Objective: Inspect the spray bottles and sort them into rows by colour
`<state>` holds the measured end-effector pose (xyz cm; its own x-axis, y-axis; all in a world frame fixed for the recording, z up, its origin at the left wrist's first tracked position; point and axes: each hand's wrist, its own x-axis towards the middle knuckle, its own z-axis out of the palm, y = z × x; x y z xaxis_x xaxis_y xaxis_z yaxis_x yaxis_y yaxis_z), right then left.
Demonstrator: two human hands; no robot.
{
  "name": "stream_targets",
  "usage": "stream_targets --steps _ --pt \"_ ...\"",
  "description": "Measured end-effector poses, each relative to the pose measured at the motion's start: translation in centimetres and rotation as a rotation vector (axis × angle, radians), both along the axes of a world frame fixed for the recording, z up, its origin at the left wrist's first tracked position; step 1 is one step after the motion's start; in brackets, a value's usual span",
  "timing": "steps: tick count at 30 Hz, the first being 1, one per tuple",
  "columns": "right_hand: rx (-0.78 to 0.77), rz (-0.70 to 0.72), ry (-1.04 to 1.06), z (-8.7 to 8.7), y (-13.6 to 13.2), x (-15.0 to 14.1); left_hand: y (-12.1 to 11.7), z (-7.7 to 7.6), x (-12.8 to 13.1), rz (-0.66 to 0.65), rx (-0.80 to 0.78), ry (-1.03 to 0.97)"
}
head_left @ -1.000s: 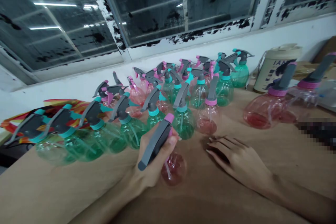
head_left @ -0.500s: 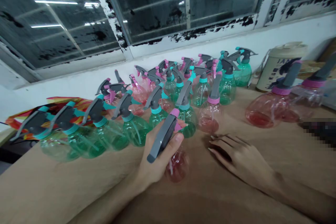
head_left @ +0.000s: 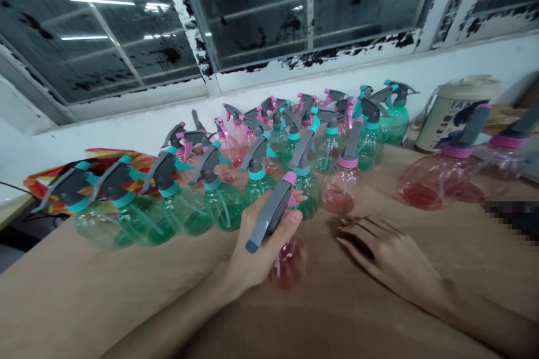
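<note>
My left hand (head_left: pixel 263 241) is closed around the neck of a pink spray bottle (head_left: pixel 289 266), below its grey trigger head with a pink nozzle. Red liquid shows in the lower part of that bottle, in front of the rows. Palm down on the wooden table (head_left: pixel 177 286), my right hand (head_left: pixel 389 252) rests with its fingers stretched out, holding nothing. Just beyond its fingertips stands another pink spray bottle (head_left: pixel 340 188). Green spray bottles (head_left: pixel 225 205) with turquoise collars line up to the left of and behind my left hand.
More pink and green spray bottles crowd towards the wall. At the right are two pink spray bottles (head_left: pixel 425 182) and a cream cylindrical container (head_left: pixel 450 106). A red and yellow patterned cloth or bag (head_left: pixel 101 160) lies at the far left. Windows (head_left: pixel 252 11) rise behind the table.
The whole view has shifted slightly, so things appear a little further right. My left hand keeps its grip on the pink spray bottle, and my right hand stays on the table.
</note>
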<state>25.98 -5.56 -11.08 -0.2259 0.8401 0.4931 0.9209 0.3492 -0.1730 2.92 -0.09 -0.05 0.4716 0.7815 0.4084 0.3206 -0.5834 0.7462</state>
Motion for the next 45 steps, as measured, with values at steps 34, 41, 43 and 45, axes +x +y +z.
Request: stream_targets --steps 34,41,43,45 --pt "0.02 0.014 -0.009 -0.1 0.1 0.1 -0.2 0.1 -0.2 -0.033 0.078 -0.031" --pt "0.007 0.017 -0.018 0.0 0.1 0.1 -0.3 -0.4 -0.3 -0.04 0.04 -0.053" --pt "0.006 0.015 -0.017 0.0 0.1 0.1 -0.3 -0.4 -0.3 -0.044 0.038 -0.046" --pt "0.012 0.015 -0.015 0.0 0.1 0.1 -0.3 -0.4 -0.3 -0.045 0.04 -0.043"
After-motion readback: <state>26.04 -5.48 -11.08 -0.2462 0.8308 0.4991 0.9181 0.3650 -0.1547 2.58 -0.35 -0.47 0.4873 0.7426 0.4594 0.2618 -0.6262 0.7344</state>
